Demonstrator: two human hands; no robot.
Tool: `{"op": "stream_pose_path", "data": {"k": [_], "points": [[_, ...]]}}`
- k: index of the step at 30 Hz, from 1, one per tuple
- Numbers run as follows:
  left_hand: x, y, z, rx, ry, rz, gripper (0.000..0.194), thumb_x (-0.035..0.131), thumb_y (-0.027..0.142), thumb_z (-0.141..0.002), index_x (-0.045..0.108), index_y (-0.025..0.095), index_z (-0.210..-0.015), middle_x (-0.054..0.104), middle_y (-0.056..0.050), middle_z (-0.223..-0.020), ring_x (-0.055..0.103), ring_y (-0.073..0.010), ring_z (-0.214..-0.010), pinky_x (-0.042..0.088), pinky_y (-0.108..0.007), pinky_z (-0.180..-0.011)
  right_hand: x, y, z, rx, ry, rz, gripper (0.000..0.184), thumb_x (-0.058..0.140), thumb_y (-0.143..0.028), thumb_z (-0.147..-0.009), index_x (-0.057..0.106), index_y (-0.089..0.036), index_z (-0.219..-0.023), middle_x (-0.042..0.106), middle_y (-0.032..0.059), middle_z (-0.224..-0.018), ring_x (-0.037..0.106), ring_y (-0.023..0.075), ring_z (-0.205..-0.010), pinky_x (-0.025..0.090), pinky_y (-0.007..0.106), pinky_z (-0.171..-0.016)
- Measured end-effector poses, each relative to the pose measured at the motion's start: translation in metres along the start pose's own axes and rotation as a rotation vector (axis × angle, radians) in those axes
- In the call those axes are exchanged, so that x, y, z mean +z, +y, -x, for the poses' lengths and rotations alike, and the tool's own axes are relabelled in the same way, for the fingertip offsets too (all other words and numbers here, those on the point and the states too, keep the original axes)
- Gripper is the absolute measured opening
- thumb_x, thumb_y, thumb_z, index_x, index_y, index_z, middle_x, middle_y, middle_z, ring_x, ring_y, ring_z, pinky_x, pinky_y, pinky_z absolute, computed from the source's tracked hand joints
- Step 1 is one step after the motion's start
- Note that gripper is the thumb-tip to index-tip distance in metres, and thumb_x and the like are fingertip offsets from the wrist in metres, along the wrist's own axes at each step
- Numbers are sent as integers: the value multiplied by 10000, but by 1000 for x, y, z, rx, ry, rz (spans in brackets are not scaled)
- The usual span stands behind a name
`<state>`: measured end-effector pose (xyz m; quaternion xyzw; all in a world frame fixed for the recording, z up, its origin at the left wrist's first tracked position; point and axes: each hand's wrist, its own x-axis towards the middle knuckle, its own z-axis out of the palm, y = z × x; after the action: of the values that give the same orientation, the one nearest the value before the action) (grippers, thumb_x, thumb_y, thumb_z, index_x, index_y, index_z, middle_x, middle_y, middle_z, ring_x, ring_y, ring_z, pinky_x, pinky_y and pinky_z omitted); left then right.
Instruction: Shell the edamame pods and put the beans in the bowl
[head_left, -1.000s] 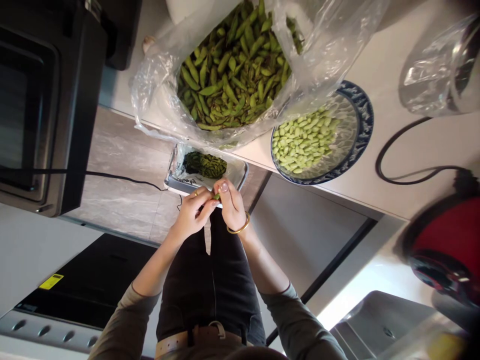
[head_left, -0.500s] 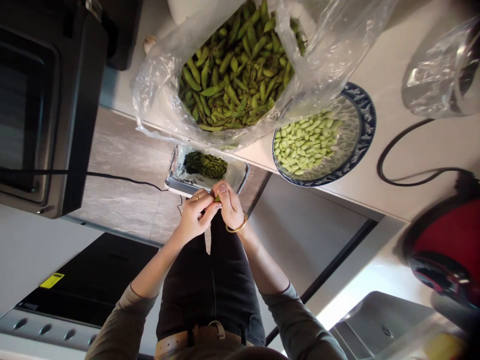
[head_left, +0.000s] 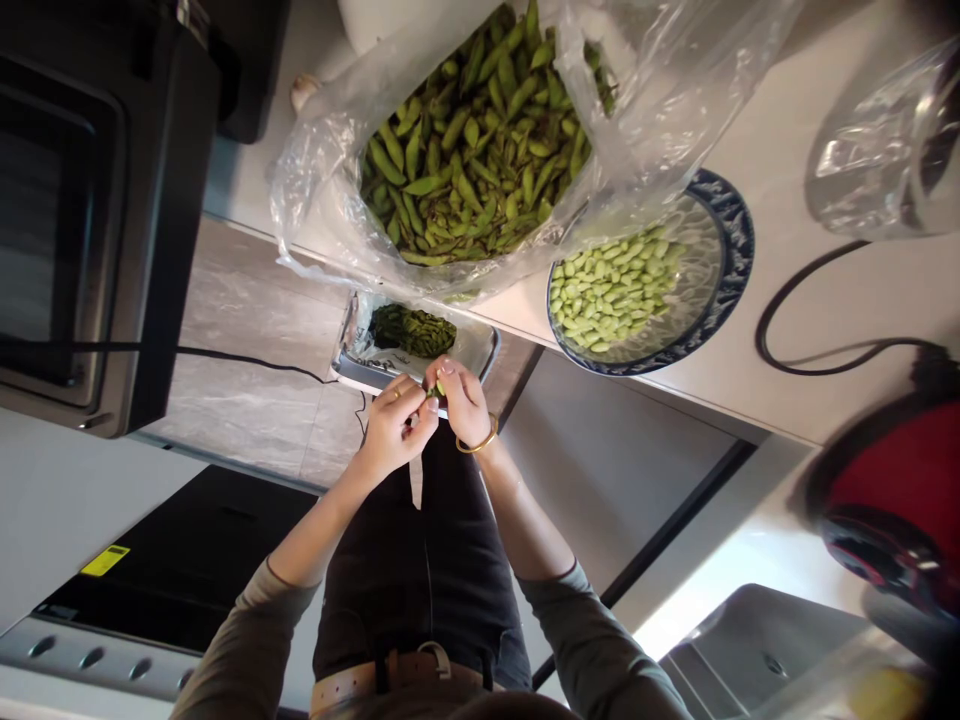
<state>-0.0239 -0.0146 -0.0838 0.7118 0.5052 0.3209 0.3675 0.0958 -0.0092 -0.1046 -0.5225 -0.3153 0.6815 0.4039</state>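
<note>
Where left hand (head_left: 396,424) meets right hand (head_left: 465,402), pod (head_left: 438,388) — small, light green

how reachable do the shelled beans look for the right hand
Probably yes: the shelled beans lie mostly uncovered, the plastic bag overlapping only one side of the dish, though the right hand holds a green pod.

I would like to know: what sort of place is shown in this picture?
Probably a kitchen: there is an oven-like black appliance, and on the counter stand a plastic bag of green pods and a blue-rimmed dish of shelled beans.
</note>
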Motion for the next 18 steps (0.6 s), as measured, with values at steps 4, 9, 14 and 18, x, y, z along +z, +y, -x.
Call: {"op": "stream_pose_path", "data": {"k": [4, 9, 14, 18], "points": [[-6, -5, -4, 11, 19, 23, 320, 489, 113, -850, 289, 204, -618, 297, 50, -566, 339, -99, -552, 318, -245, -534, 5, 1, -2, 184, 75, -227, 451, 493, -627, -821, 539, -203, -674, 445, -33, -583, 370, 83, -468, 303, 227, -431], [-16, -8, -3, -7, 21, 44, 337, 489, 136, -858, 278, 199, -604, 301, 49, -557, 335, -96, -553, 317, -252, -544, 1, 0, -5, 255, 58, -516, 366, 569, -559, -787, 597, -199, -723, 592, 5, -668, 535, 114, -594, 419, 226, -494], [-27, -16, -2, -67, 44, 22, 351, 482, 209, -880, 281, 198, -592, 307, 43, -561, 351, -101, -556, 334, -267, -559, -9, -1, -5, 300, -29, -617, 264, 673, -436, -734, 684, -218, -880, 692, 23, -790, 630, 142, -732, 517, 258, -631], [-29, -20, -3, -94, 59, -14, 348, 488, 233, -886, 308, 196, -590, 327, 42, -561, 369, -100, -550, 343, -264, -561, -10, 1, -3, 311, -82, -579, 278, 756, -337, -671, 708, -234, -925, 708, 6, -842, 652, 134, -760, 522, 248, -644]]}}
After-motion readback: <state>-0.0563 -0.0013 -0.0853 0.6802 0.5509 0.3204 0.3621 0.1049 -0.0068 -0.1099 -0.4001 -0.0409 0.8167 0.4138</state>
